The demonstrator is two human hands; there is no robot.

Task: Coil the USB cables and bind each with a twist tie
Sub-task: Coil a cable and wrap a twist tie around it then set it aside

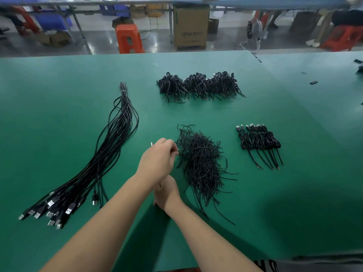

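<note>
while the left hand (pixel 157 163) pinches at the twist ties (pixel 200 163), the right hand (pixel 167 193)'s grip is hidden.

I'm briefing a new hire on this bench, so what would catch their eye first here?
Probably the two hands, the left hand crossed over the right hand at the centre of the green table, beside the loose pile of twist ties. Then the long bundle of uncoiled USB cables fanned out at left, and the neat row of coiled cables at right.
</note>
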